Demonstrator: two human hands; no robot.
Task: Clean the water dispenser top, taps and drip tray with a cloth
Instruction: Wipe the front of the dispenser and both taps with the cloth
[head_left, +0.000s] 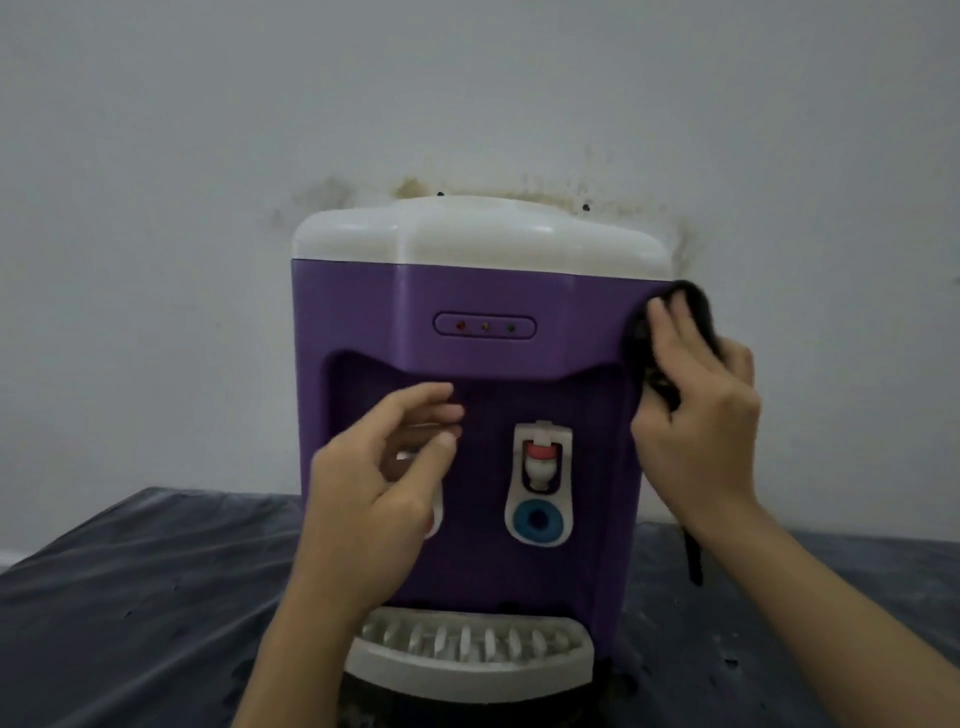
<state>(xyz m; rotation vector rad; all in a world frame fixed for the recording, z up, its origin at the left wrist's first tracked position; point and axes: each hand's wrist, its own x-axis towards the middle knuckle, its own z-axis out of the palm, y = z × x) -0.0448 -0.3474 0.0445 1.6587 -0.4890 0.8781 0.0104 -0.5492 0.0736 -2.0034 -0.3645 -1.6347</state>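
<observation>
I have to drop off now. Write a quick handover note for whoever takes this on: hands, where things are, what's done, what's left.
Right hand: presses the black cloth against the dispenser's upper right side edge; one end of the cloth hangs down below the wrist.
Left hand: holds nothing, fingers loosely curled in front of the left tap, which it mostly hides.
Right tap: in plain view, nothing touching it.
Drip tray: in place at the base, untouched.
White top: bare; the picture does not show whether it has been wiped.
Left to do: both taps and the drip tray; check the top.
</observation>
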